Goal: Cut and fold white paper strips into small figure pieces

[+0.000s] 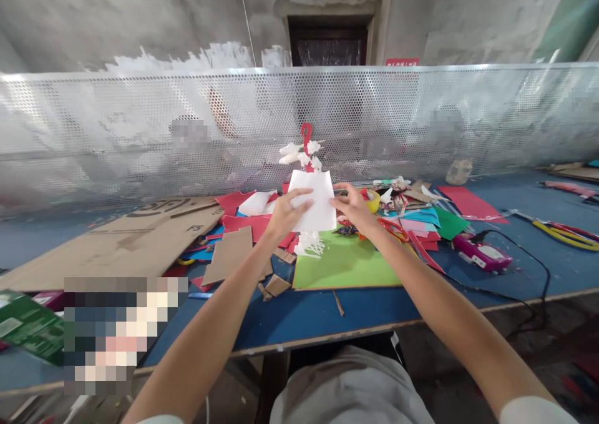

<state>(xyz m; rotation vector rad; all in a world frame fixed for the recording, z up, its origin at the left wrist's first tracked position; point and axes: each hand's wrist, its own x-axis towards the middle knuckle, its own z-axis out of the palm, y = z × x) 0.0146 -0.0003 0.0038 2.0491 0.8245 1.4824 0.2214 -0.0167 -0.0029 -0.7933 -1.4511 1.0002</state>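
Note:
A small white sheet of paper (314, 208) is held up over the middle of the table, facing me. My left hand (286, 213) grips its left side, fingers lying across the front. On the right edge, my right hand (352, 205) pinches the same sheet between thumb and fingers. Behind the sheet rises a red strip with a hooked top (307, 132), bearing white tufts (312, 147) and pale pointed pieces; its lower part is hidden. Below the sheet, a white fringed piece (309, 244) shows over a lime green sheet (349, 271).
Flattened cardboard (116, 240) covers the left side. Coloured paper scraps and yellow tape (373, 201) lie around my hands. At right are a magenta device (482, 253) with a black cable, yellow-handled pliers (564, 233) and a jar (459, 172). A perforated metal screen (262, 118) stands behind the table.

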